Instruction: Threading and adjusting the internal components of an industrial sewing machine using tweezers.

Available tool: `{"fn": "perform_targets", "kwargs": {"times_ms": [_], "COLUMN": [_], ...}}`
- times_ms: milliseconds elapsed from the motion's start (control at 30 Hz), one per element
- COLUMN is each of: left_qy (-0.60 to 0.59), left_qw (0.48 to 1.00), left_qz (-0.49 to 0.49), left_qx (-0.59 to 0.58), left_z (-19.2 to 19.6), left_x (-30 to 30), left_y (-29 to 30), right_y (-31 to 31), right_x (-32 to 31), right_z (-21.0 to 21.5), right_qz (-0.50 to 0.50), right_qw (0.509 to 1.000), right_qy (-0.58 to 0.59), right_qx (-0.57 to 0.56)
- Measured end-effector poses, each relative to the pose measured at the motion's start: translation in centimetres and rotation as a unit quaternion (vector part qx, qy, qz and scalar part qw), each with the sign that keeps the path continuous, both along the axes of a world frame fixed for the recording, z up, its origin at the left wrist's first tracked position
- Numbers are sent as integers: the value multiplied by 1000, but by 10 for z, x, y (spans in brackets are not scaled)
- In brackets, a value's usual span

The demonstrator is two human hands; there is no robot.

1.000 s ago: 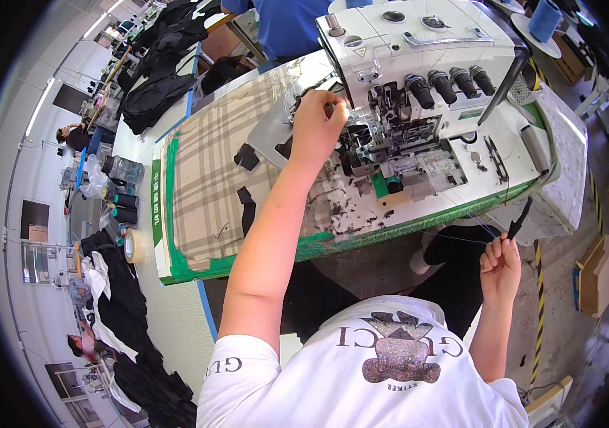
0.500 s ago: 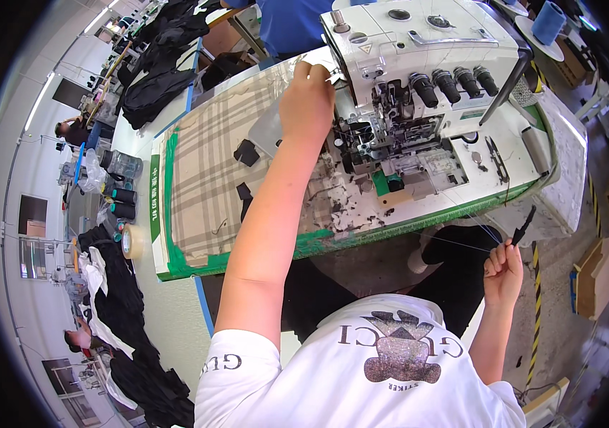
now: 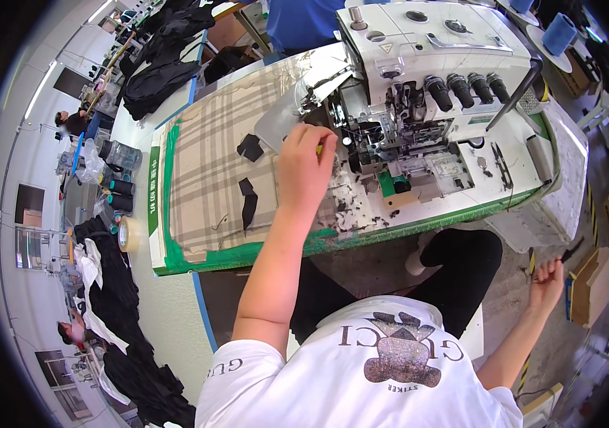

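Well left of the sewing machine (image 3: 418, 57), unquoted white characters are printed on a green band (image 3: 154, 178) at the end of the desk (image 3: 518, 171), and two black scraps (image 3: 251, 148) are spread on checked cloth (image 3: 204, 178). Just left of the machine, the left hand (image 3: 306, 162) is held with curled grip, its contents impossible to tell; nearer the wearer than the machine, dark lettering is borne by a white shirt (image 3: 304, 364). Right of the machine, beyond the desk, a blurred black strip (image 3: 572, 250) is pinched in the right hand's (image 3: 548, 285) closed grip.
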State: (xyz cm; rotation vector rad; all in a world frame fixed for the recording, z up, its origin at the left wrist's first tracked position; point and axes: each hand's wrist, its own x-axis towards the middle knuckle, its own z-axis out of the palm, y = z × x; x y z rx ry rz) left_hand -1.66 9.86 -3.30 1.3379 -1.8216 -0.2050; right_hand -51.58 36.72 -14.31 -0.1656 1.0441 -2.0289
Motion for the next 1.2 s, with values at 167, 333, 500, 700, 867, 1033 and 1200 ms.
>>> {"fn": "perform_targets", "kwargs": {"times_ms": [167, 333, 500, 700, 867, 1033, 1200], "left_qy": [-68, 28, 202, 316, 278, 430, 485], "left_qw": [990, 997, 974, 921, 895, 843, 802], "left_qz": [-34, -37, -24, -33, -67, -103, -132], "left_qx": [-119, -62, 101, 226, 342, 306, 323], "left_z": [-3, -16, -52, -64, -49, -52, -56], "left_x": [-3, -7, -12, -4, 9, 17, 19], "left_y": [3, 17, 36, 16, 3, -3, 3], "right_y": [26, 42, -4, -53, -108, -154, -178], "right_x": [-134, -126, 5, 150, 222, 278, 306], "right_z": [-10, -3, 43, 99, 144, 186, 203], "right_qz": [-177, -287, -187, 93, 200, 222, 210], "right_qw": [965, 853, 821, 807, 694, 560, 507], "right_qy": [153, 362, 479, 530, 682, 793, 831], "right_qx": [115, 242, 247, 242, 116, 95, 91]}}
